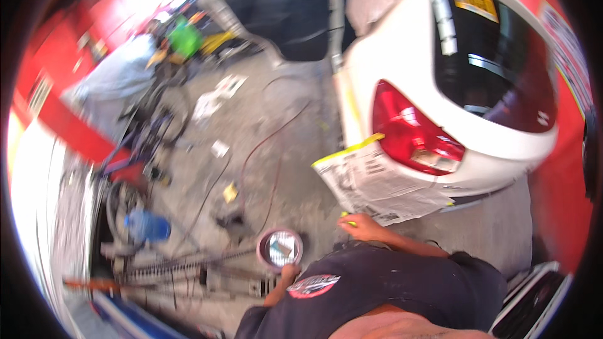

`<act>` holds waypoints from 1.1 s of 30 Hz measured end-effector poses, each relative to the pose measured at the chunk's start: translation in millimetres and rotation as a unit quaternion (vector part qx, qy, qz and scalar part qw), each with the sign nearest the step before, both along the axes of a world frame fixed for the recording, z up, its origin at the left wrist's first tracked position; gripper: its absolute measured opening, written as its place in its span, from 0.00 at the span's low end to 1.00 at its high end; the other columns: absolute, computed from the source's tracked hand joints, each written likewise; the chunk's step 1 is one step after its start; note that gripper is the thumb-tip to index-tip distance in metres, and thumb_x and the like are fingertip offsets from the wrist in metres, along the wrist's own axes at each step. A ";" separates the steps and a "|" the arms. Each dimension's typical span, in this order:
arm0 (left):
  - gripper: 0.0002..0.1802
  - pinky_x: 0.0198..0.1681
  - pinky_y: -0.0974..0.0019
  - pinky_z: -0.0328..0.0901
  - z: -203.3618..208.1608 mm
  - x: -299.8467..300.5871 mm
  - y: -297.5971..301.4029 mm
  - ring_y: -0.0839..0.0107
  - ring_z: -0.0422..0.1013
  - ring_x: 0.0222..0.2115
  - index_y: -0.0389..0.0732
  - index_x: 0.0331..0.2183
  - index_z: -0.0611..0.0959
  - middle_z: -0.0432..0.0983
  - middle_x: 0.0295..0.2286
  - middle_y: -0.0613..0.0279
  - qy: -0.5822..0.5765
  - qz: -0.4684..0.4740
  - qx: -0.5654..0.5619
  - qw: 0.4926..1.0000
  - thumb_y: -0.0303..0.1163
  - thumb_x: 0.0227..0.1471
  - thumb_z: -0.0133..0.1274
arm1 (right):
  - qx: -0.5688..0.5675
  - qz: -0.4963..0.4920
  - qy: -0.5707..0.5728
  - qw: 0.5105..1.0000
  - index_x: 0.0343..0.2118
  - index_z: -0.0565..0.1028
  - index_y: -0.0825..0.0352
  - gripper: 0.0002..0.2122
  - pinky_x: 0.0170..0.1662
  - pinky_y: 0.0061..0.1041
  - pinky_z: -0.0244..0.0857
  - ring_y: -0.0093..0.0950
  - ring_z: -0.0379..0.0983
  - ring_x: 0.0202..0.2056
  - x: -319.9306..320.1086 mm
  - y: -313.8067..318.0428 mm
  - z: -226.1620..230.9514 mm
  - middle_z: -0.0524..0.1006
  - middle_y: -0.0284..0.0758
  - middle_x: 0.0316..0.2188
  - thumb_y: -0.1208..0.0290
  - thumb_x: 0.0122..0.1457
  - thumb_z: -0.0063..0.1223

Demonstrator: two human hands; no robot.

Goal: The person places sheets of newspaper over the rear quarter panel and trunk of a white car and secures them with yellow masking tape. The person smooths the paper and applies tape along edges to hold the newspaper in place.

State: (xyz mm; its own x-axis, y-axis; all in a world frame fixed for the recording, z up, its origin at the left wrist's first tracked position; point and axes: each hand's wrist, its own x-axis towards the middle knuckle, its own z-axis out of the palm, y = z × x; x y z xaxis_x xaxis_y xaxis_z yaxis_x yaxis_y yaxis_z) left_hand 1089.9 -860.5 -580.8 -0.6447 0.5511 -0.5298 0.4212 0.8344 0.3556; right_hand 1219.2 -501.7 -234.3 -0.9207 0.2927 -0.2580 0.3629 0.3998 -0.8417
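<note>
My left hand (289,272) is closed on the near rim of a round pinkish bucket (260,252). Something bright, with a small greenish-brown flat piece (280,249) in it, shows inside the bucket. My right hand (363,228) is held out in front of me, its fingers closed round a small yellow piece (347,219) whose kind I cannot make out. Just beyond that hand hangs a sheet of newspaper (370,182), fixed with yellow tape (352,150) to the rear of a white car (377,56), below its red tail light (411,129).
Hoses (267,138) and loose papers (217,97) lie on the concrete floor. To the left are a bicycle (166,116), a blue water jug (149,226) and a long metal jack-like frame (213,270). An open car door (282,22) juts out ahead. A red wall (568,194) stands at the right.
</note>
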 end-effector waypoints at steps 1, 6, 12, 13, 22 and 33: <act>0.18 0.39 0.45 0.71 9.2 -9.6 2.2 0.44 0.79 0.33 0.41 0.30 0.88 0.83 0.30 0.44 -0.020 0.034 -0.017 0.999 0.46 0.53 0.53 | 0.066 0.016 0.098 0.993 0.46 0.82 0.63 0.13 0.47 0.36 0.73 0.38 0.82 0.41 -17.5 19.6 -1.7 0.84 0.44 0.38 0.62 0.64 0.57; 0.27 0.47 0.45 0.71 88.7 -80.8 62.7 0.41 0.79 0.39 0.35 0.31 0.88 0.83 0.34 0.39 0.031 0.097 -0.004 0.995 0.53 0.54 0.53 | -0.003 0.021 0.212 0.977 0.46 0.82 0.64 0.12 0.41 0.27 0.73 0.31 0.81 0.35 -96.1 70.9 121.8 0.84 0.40 0.36 0.63 0.65 0.59; 0.19 0.47 0.50 0.71 116.6 -201.2 251.7 0.46 0.79 0.44 0.39 0.41 0.85 0.83 0.39 0.40 -0.064 0.167 0.379 0.908 0.44 0.59 0.52 | 0.504 -0.150 0.479 0.702 0.46 0.82 0.63 0.14 0.30 0.32 0.72 0.32 0.79 0.30 -147.6 196.9 285.7 0.82 0.40 0.36 0.80 0.55 0.61; 0.19 0.47 0.50 0.71 123.2 -215.5 279.1 0.45 0.79 0.44 0.39 0.41 0.85 0.83 0.39 0.40 -0.063 0.109 0.323 0.938 0.43 0.58 0.52 | 0.548 -0.251 0.465 0.648 0.45 0.82 0.64 0.14 0.31 0.33 0.73 0.34 0.79 0.31 -156.2 231.6 307.9 0.82 0.40 0.36 0.82 0.55 0.59; 0.19 0.50 0.52 0.72 93.4 -407.0 394.3 0.50 0.80 0.43 0.42 0.40 0.88 0.84 0.39 0.46 -0.050 -0.115 0.065 0.990 0.43 0.53 0.55 | 0.633 -0.555 0.182 0.508 0.48 0.81 0.62 0.13 0.47 0.48 0.71 0.54 0.76 0.41 -169.3 464.1 438.6 0.71 0.55 0.45 0.67 0.62 0.54; 0.11 0.39 0.52 0.74 100.9 -689.1 428.9 0.58 0.80 0.39 0.51 0.37 0.88 0.83 0.37 0.60 0.125 -0.500 -0.162 0.842 0.42 0.53 0.59 | 0.601 -0.654 0.050 0.457 0.48 0.82 0.62 0.17 0.49 0.44 0.70 0.49 0.77 0.44 -232.4 470.1 446.9 0.79 0.54 0.41 0.64 0.58 0.59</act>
State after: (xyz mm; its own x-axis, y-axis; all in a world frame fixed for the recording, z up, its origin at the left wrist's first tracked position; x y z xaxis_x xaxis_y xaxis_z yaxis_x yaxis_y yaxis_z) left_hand 400.8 -431.6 -480.0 -0.0592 0.7368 -0.6735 0.9981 0.0553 -0.0272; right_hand 986.7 -31.6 212.6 0.2554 0.4839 0.8370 0.9367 0.0906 -0.3382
